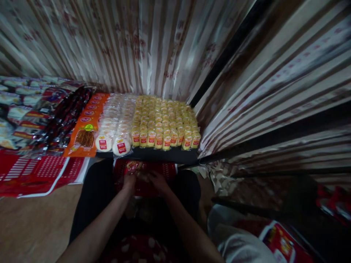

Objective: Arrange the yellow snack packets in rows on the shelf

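My left hand (130, 178) and my right hand (157, 179) meet over a red plastic basket (172, 171) between my knees. Both look closed, fingertips close together around something small and pale, too dim and blurred to name. A small yellowish packet (134, 165) lies by my left fingers. Just beyond, on a dark ledge (159, 155), stand rows of yellow wrapped snack cakes (166, 141) with red labels. Beside them are two rows of round white wrapped crackers (121, 145).
To the left lie an orange snack bag (85, 128), many dark and white packets (30, 113) and a red perforated basket or bag (35, 175). Striped curtain-like sheeting (131, 44) hangs behind, with a dark pole (227, 51). A pale bag or cloth (236, 237) sits at lower right.
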Demonstrator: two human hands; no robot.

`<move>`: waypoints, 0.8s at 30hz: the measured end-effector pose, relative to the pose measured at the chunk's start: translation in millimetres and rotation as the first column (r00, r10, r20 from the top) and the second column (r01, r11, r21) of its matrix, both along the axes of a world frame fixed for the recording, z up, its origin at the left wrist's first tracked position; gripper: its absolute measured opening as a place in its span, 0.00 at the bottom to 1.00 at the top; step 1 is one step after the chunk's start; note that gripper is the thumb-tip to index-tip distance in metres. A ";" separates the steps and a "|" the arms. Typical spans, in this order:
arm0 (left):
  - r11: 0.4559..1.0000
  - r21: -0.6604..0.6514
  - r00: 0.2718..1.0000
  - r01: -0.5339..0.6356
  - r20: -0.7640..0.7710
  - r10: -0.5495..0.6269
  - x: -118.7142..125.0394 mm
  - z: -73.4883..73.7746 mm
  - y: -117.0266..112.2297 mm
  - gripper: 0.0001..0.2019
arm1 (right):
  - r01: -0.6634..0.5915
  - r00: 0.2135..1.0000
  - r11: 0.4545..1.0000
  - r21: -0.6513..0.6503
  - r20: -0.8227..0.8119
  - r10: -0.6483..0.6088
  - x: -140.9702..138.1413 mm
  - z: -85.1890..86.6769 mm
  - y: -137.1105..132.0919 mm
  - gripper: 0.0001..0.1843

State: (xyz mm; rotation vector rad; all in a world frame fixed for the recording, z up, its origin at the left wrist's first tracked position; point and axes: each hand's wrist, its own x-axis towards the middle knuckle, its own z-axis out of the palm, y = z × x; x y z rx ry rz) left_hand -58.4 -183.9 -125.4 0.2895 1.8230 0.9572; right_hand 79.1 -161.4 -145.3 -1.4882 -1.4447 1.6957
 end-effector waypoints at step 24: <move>0.952 0.196 0.805 -0.235 0.588 0.078 18.3 99.5 -18.1 0.04 | 0.070 0.910 0.991 0.113 -0.414 -0.017 41.2 117.6 -1.8 0.20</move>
